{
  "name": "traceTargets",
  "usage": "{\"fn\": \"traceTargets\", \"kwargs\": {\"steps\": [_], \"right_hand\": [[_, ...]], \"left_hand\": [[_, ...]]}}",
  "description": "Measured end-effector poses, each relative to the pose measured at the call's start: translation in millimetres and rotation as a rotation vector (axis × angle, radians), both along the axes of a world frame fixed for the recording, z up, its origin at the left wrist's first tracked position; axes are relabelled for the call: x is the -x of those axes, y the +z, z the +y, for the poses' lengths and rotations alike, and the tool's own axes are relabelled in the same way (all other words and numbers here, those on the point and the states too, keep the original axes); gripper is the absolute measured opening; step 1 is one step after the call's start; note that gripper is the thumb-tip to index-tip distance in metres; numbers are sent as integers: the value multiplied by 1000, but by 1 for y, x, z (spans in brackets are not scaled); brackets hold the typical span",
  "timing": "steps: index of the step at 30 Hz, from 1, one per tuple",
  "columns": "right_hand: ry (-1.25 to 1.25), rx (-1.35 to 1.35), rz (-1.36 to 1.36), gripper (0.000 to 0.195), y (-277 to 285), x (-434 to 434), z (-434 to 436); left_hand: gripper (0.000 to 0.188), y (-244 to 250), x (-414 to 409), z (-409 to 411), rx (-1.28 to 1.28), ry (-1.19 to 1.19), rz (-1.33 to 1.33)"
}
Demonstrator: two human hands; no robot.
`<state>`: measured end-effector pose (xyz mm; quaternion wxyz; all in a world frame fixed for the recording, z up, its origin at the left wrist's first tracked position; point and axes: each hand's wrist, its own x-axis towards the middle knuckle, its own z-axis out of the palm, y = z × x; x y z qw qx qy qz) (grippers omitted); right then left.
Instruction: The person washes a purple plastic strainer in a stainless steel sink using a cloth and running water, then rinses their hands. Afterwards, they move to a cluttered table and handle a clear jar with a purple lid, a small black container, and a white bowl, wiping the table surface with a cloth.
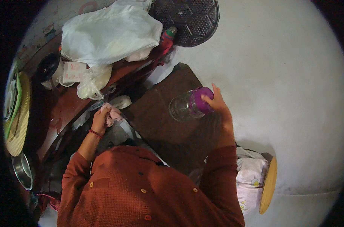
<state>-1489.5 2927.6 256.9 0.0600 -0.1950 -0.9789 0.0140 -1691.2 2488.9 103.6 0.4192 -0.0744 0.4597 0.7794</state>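
My left hand grips a crumpled pink cloth in front of the cabinet edge. A red bead bracelet circles that wrist. On the right, my right hand holds a clear glass jar by its purple lid, the thumb lying across the lid. The jar is over a dark brown board-like surface; whether it touches the surface cannot be told. Just beyond the cloth is a translucent container, partly hidden.
Along the left runs a reddish-brown tabletop with a white plastic bag, a knotted clear bag and a dark-topped container. A black patterned round lid is at the top. A metal bowl lies lower left.
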Motion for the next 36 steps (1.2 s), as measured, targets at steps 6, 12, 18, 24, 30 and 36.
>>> {"fn": "traceTargets", "kwargs": {"steps": [6,12,18,24,30,36], "right_hand": [[24,458,-151,95,33,7,-11],[-598,58,-361,89,36,40,-53],[-549,-98,-400,83,12,2,12],[34,599,-300,89,45,14,-9],[-731,177,-290,88,34,28,-62],[-779,159,-217,86,34,36,-69]], "left_hand": [[26,-7,2,-12,48,-56,85],[16,-8,3,-15,-77,-69,-5],[16,12,-3,-7,-60,-68,-49],[17,-4,7,-29,-30,-47,-51],[26,3,5,-18,24,-46,11],[27,-12,8,-6,-17,-188,33]]}}
